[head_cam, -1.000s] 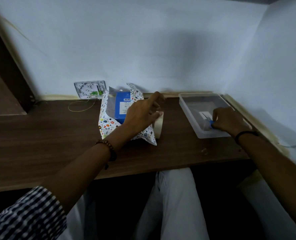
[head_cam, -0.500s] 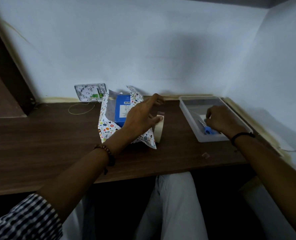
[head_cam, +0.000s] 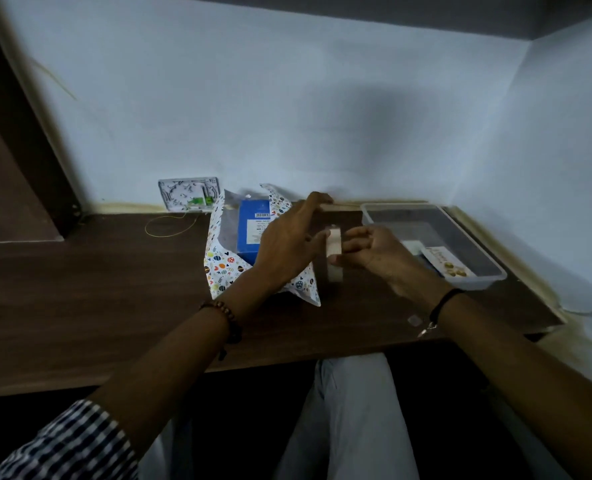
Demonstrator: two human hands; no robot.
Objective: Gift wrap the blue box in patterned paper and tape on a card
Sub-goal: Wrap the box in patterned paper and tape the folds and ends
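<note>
The blue box [head_cam: 251, 233] is seen standing on the dark wooden desk [head_cam: 97, 289], near the back wall, cradled in a sheet of patterned paper [head_cam: 223, 268] whose flaps are raised on both sides. The left hand [head_cam: 285, 245] is laid over the box and the right-hand flap with its fingers stretched out almost straight; nothing is gripped by it. Just to the right a tape roll [head_cam: 334, 244] is stood on its edge, and it is met by the loosely curled fingers of the right hand [head_cam: 374, 252]; whether the roll is actually gripped cannot be told. Further right a clear plastic tray [head_cam: 478, 284] is set on the desk by the side wall, and a card [head_cam: 445, 265] is seen lying inside it. A small pale scrap [head_cam: 415, 320] lies near the desk's front edge. The desk is enclosed by pale bluish-white walls [head_cam: 287, 98] that meet in a corner on the right, with a dark wooden panel [head_cam: 17, 150] on the left. A white wall plate [head_cam: 187, 194] is mounted just above the desk, and a thin yellow wire [head_cam: 169, 226] is looped below it. The scene is dimly lit.
</note>
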